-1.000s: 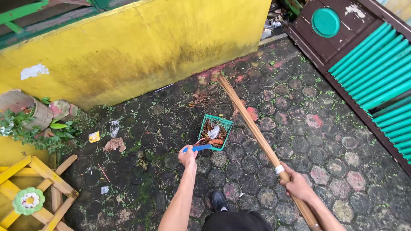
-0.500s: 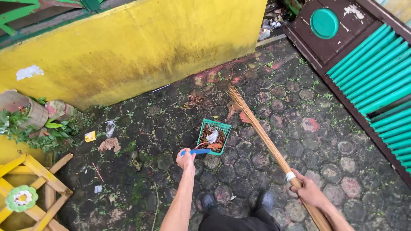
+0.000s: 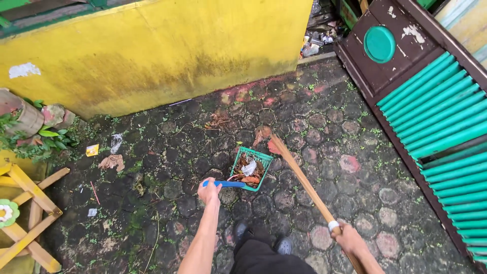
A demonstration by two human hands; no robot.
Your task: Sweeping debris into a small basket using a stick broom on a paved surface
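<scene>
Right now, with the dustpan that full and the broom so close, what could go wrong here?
The green dustpan is heaped with leaves and paper; if the left hand tilts its blue handle, litter may spill onto the paving. The stick broom in the right hand has its tip beside the pan and might knock it. The stones look mossy and wet, possibly slippery underfoot.

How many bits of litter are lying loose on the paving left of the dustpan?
4 that I can make out: a yellow wrapper, a clear plastic scrap, a crumpled brown paper beside them, and a small white scrap nearer. Moss may hide more.
</scene>
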